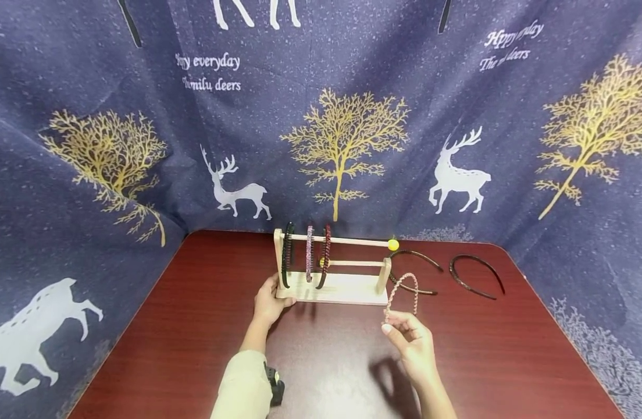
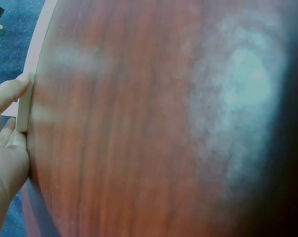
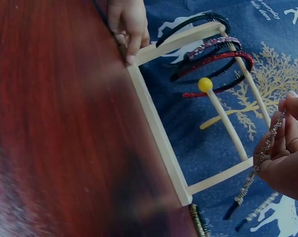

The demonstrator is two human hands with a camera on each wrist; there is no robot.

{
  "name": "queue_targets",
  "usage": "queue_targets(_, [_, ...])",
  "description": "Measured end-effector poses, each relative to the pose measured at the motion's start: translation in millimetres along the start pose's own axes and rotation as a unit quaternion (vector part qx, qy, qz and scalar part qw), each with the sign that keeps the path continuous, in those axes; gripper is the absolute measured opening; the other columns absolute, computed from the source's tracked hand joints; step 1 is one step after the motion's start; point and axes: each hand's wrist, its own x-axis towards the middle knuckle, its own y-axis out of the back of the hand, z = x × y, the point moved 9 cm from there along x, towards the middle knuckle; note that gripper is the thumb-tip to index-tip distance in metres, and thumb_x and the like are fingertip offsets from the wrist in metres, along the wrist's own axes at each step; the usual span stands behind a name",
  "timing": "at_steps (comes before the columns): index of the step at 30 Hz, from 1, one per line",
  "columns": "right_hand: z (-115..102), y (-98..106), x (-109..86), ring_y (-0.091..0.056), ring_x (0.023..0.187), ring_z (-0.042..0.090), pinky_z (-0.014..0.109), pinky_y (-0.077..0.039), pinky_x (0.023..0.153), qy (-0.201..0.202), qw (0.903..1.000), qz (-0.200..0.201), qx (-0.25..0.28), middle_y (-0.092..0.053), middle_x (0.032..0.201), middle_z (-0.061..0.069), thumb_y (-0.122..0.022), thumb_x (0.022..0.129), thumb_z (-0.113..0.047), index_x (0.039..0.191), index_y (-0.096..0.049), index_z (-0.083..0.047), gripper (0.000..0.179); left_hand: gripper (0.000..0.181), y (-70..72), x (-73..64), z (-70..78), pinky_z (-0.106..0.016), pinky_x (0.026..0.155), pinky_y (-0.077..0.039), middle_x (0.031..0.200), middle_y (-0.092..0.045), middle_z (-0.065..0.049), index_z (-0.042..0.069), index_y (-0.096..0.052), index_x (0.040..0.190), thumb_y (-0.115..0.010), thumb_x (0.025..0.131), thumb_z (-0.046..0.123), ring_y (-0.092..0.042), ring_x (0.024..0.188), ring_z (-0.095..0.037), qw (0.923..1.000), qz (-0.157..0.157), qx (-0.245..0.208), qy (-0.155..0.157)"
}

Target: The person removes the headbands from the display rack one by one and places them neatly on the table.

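My left hand [image 1: 268,302] grips the left end of the base of a light wooden headband rack [image 1: 347,289], its thumb at the front edge. On the rack's upper rod hang a black headband [image 1: 286,259], a pink glittery headband [image 1: 309,256] and a red glittery headband [image 1: 327,249], all toward the left end. The lower rod holds no headband. With thumb and fingers my right hand [image 1: 416,349] pinches a beaded, braided-looking headband [image 3: 267,143] near one end, its arch upward, in front of the rack's right end.
Behind the right hand, a thin gold-toned headband [image 1: 417,253] lies on the red-brown table [image 1: 195,349], partly overlapped by the held one. Farther right lies a dark headband [image 1: 453,270]. Yellow balls [image 1: 393,245] cap the rods. A blue patterned cloth [image 1: 342,58] hangs behind.
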Motion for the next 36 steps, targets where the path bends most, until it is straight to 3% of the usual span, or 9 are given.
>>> queue_targets(8, [12.8,-16.1,-7.8,-0.060,0.081,0.011,0.019,-0.052,0.070,-0.013,0.9982,-0.058,-0.008,-0.067,0.095,0.000,-0.060,0.080,0.014,0.098,-0.058,0.013,0.019,0.081,0.1,-0.5,-0.6,-0.037,0.102,-0.038,0.130,-0.049,-0.024,-0.005,-0.043,0.133,-0.080,0.062,-0.008,-0.045,0.121,-0.034,1.0000,0.000,-0.005,0.002])
queue_targets(16, [31.9,-40.5,-18.6,-0.059,0.073,0.010,0.020,-0.052,0.063,-0.075,0.9907,-0.104,-0.045,-0.064,0.080,0.008,-0.064,0.077,0.011,0.095,-0.062,0.010,0.018,0.082,-2.3,-1.6,-3.2,-0.039,0.102,-0.038,0.131,-0.047,-0.026,-0.008,-0.040,0.134,-0.079,0.061,-0.010,-0.044,0.122,-0.036,0.9998,-0.006,-0.019,-0.002])
queue_targets(25, [47.9,-73.5,-27.1,-0.057,0.069,0.010,0.022,-0.051,0.064,-0.131,0.9716,-0.182,-0.074,-0.061,0.077,0.013,-0.060,0.079,0.011,0.099,-0.059,0.015,0.020,0.081,-0.4,-1.8,-2.2,-0.039,0.101,-0.039,0.129,-0.048,-0.027,-0.007,-0.042,0.133,-0.079,0.061,-0.009,-0.045,0.120,-0.037,0.9999,0.001,-0.015,-0.007])
queue_targets(32, [29.0,-103.4,-27.7,-0.054,0.064,0.008,0.021,-0.050,0.057,-0.131,0.9517,-0.255,-0.108,-0.059,0.076,0.021,-0.059,0.078,0.013,0.097,-0.060,0.014,0.019,0.080,-0.2,-3.0,1.1,-0.040,0.100,-0.040,0.128,-0.049,-0.028,-0.008,-0.043,0.132,-0.080,0.061,-0.009,-0.046,0.119,-0.038,0.9999,0.006,-0.009,-0.008])
queue_targets(36, [34.9,-112.7,-26.3,-0.053,0.063,0.007,0.020,-0.049,0.057,-0.143,0.9422,-0.279,-0.118,-0.060,0.076,0.019,-0.061,0.078,0.011,0.097,-0.061,0.013,0.019,0.080,1.1,-3.2,2.2,-0.040,0.099,-0.041,0.128,-0.049,-0.027,-0.008,-0.043,0.132,-0.080,0.061,-0.008,-0.047,0.118,-0.038,0.9999,0.006,-0.005,-0.008])
